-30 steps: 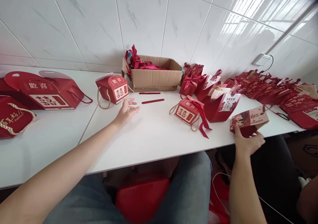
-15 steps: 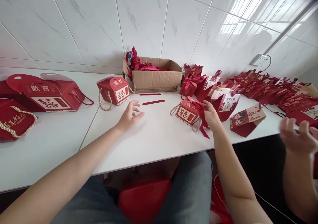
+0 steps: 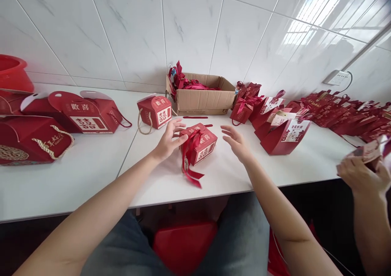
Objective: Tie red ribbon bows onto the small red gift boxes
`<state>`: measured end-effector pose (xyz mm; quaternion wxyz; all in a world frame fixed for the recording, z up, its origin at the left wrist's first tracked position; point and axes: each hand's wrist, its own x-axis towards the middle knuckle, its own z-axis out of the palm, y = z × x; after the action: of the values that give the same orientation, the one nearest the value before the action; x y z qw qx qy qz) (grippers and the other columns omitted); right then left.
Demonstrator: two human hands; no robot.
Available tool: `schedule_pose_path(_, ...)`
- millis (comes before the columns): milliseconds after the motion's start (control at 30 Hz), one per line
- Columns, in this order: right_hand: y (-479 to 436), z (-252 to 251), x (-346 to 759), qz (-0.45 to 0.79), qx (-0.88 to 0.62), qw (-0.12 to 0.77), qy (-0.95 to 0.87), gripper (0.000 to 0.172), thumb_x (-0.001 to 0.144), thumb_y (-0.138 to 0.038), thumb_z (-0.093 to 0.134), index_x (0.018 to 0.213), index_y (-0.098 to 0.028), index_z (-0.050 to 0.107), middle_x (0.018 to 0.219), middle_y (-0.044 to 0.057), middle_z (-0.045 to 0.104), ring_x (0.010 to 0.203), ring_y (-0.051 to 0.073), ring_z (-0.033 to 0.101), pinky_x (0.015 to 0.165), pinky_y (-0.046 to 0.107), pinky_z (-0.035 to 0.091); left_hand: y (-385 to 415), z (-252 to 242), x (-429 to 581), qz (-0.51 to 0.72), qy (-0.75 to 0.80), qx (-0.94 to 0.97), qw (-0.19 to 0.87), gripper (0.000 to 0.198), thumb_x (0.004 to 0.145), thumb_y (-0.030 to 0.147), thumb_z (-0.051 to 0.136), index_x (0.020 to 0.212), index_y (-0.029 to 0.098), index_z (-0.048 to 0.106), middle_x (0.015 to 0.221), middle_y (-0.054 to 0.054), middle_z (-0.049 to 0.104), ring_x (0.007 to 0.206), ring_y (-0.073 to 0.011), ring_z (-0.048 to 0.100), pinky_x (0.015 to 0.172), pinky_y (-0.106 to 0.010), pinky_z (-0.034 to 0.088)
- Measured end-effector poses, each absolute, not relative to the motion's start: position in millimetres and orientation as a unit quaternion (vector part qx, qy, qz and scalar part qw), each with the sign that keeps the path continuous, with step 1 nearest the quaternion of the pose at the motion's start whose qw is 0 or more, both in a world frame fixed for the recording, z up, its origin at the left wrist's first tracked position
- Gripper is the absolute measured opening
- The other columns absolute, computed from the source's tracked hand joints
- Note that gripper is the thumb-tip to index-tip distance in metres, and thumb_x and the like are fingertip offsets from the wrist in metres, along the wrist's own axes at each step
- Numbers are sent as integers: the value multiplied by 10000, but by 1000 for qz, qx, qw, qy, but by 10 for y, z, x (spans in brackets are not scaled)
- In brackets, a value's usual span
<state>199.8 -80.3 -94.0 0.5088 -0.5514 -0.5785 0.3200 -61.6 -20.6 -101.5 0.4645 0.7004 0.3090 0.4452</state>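
So there's a white table across the frame, cardboard carton up top centre. The red gift box sits mid-frame, too stubby for me to call a long axis. It's right of the left hand, the nearer one: fingers loosely spread, thumb at its edge, can't tell if touching. Right hand is open, box off to its left. Ribbon trails toward the viewer.
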Motion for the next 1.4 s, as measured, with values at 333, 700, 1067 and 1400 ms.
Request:
schedule_pose_path(333,-570,-890,1669,314,-556,516,-571,235,846,-369,523,984,-194,597,1127,99,664,978,196,655,850,379,523,-331,-815,-606,415,347,716,441,317,788,485,630,944,214,580,980,-44,594,899,-217,566,691,-311,459)
schedule_pose_path(700,-1322,-518,1279,136,-542,403,-725,248,840,-286,603,652,-200,465,948,98,608,839,186,616,765,332,515,-449,-528,-621,323,369,787,374,310,807,492,617,742,190,589,775,-22,600,707,-168,537,628,-304,428)
schedule_pose_path(1067,-685,-356,1591,161,-436,294,-835,329,867,-419,606,660,-189,498,823,47,605,749,161,573,714,320,476,-300,-312,-546,217,408,841,281,209,792,393,619,740,191,608,764,-9,652,694,-164,586,611,-282,440)
schedule_pose_path(1400,-756,-506,1665,204,-395,334,-831,245,870,-290,588,667,-189,495,1241,127,558,1198,250,552,961,403,480,-486,-425,-520,312,425,744,410,226,796,380,657,723,171,609,789,-10,611,764,-150,578,713,-277,464)
